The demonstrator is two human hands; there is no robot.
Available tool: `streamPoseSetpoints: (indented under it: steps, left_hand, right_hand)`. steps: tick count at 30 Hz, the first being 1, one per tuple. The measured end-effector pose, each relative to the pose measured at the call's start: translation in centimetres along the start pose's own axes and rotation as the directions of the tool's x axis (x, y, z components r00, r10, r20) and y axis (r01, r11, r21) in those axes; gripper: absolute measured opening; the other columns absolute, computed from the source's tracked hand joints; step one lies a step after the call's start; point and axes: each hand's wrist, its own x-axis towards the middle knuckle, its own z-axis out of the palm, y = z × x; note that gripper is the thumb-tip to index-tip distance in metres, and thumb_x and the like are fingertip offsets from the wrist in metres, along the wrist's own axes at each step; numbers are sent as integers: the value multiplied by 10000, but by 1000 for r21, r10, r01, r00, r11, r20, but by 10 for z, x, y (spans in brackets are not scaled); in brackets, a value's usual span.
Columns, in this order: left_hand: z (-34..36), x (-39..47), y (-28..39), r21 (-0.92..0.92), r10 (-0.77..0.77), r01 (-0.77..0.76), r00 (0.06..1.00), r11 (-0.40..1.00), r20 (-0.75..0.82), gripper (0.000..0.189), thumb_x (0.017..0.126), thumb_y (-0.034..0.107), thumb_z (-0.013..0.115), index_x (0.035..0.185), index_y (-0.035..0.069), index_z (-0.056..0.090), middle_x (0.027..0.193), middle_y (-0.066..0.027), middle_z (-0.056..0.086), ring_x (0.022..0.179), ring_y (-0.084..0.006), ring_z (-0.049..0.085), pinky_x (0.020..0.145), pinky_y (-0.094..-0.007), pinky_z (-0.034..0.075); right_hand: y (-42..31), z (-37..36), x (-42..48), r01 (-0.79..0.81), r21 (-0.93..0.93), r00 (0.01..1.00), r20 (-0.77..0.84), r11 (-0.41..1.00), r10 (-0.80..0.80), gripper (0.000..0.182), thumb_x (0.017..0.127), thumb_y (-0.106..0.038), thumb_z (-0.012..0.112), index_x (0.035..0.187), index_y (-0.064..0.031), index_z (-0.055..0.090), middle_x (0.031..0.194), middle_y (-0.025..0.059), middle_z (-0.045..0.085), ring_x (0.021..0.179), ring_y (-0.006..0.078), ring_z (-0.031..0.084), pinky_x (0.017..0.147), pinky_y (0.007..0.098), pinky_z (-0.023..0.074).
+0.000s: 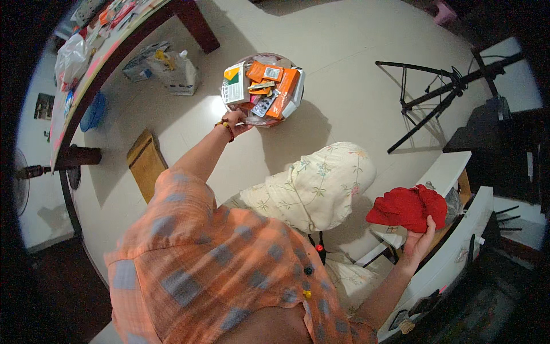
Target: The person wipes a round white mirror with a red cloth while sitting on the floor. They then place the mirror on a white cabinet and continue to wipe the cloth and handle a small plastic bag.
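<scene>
My left hand [237, 124] grips the near rim of a round bin [270, 54] with a clear plastic liner. Heaped in the bin are a white, green and orange carton [234, 86], a large orange packet [284, 93], smaller orange sachets and a blister pack [264, 105]. At the right, my right hand [417, 244] holds up a bunched red cloth [404, 208], thumb over its lower edge. Behind and below the cloth is a pulled-out white drawer [444, 170] with a clear plastic bag [453, 204] in it; the cloth hides part of the inside.
A black folding stand [434, 94] lies on the tiled floor. Left, a cluttered table [92, 71] stands over plastic bags [178, 73] and a blue bucket [93, 112]. A brown board [146, 165] lies nearby. My knee in floral trousers [322, 185] is between bin and drawer.
</scene>
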Motion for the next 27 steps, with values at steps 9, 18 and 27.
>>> streamPoseSetpoints:
  steps: [9,18,27]
  left_hand:
    - [53,-12,-42,-363,79,-15,983,932,163,208,886,248,592,993,75,551,921,-86,588,865,-234,607,812,-406,530]
    - [147,-87,-34,491,510,-671,192,-555,839,203,772,200,647,968,149,649,1033,-36,601,991,-261,548,833,-431,439]
    - [149,-34,18,380,264,-569,278,-729,923,284,773,162,605,1050,111,634,1204,-74,536,1111,-301,495,921,-433,441]
  right_hand:
    - [-2,3,-15,55,13,998,36,998,-55,470,909,-154,523,1349,-39,402,1321,129,511,1205,282,512,1001,453,437]
    - [-3,11,-19,74,13,997,-6,997,-74,501,853,-155,571,1311,-6,432,1277,147,528,1181,300,524,984,465,444]
    - [-4,13,-20,37,-20,996,-80,999,-38,526,841,-164,596,1324,-45,427,1274,112,519,1168,285,524,952,439,464]
